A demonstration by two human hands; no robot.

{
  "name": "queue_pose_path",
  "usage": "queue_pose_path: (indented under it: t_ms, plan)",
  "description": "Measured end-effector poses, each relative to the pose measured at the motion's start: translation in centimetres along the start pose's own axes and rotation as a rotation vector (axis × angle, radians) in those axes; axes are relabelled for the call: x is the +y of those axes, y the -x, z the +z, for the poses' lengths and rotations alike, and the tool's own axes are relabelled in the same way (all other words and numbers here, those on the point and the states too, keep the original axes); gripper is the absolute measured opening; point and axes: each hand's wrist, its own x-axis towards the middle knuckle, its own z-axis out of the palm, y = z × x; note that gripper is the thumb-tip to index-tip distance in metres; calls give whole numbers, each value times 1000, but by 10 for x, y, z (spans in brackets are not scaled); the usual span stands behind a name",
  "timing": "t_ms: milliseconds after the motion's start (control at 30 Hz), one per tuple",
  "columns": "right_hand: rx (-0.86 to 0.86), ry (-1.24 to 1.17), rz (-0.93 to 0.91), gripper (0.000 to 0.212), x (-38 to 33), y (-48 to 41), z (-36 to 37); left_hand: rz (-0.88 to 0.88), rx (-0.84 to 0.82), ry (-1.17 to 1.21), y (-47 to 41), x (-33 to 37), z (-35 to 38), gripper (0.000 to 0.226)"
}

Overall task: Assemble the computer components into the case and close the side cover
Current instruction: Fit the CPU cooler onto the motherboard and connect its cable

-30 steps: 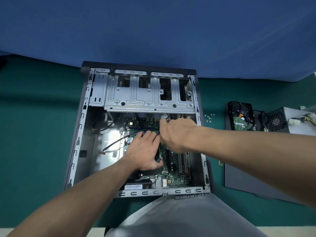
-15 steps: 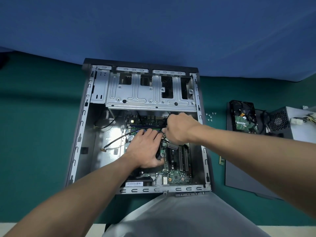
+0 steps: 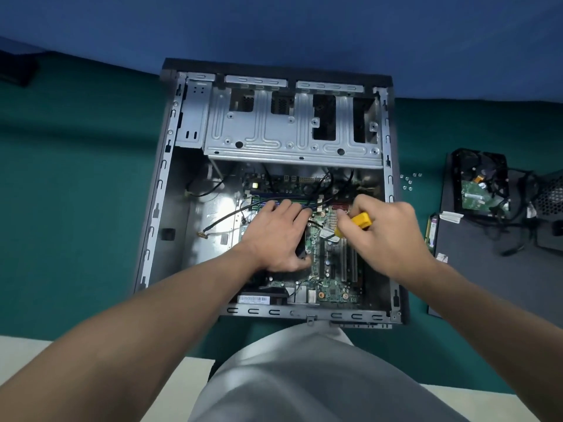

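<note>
Open case (image 3: 157,193) (lying on side): left hand (image 3: 275,236) flat on motherboard (image 3: 332,286), fingers straight; right hand (image 3: 387,236) pinching yellow part (image 3: 362,220)

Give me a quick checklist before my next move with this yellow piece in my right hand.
1. Grip on yellow piece: ok, right hand pinches it.
2. Board steadied: ok, left hand lies flat on the motherboard.
3. Cables clear: not ok, black cables run across the board by the hands.
4. Target socket: cannot tell, the right hand hides it.
5. Screws at hand: ok, beside the case on the right.
6. Hard drive fitted: not ok, it lies outside the case.
</note>
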Motion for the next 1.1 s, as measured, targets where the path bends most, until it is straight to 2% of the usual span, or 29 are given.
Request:
queue_pose_path:
  t_ms: [200, 467, 700, 1100]
  plan:
    - [154, -52, -35, 30, 4, 11, 14, 5, 5, -49, 0, 0, 1, 97]
    - [62, 41, -58, 30, 10, 12, 24, -10, 18, -89, -1, 1, 1, 94]
    - [56, 11, -52, 29, 10, 12, 23, -30, 4, -89, 0, 3, -2, 95]
    - [46, 101, -136, 22, 9, 11, 23, -30, -13, -89, 0, 4, -4, 93]
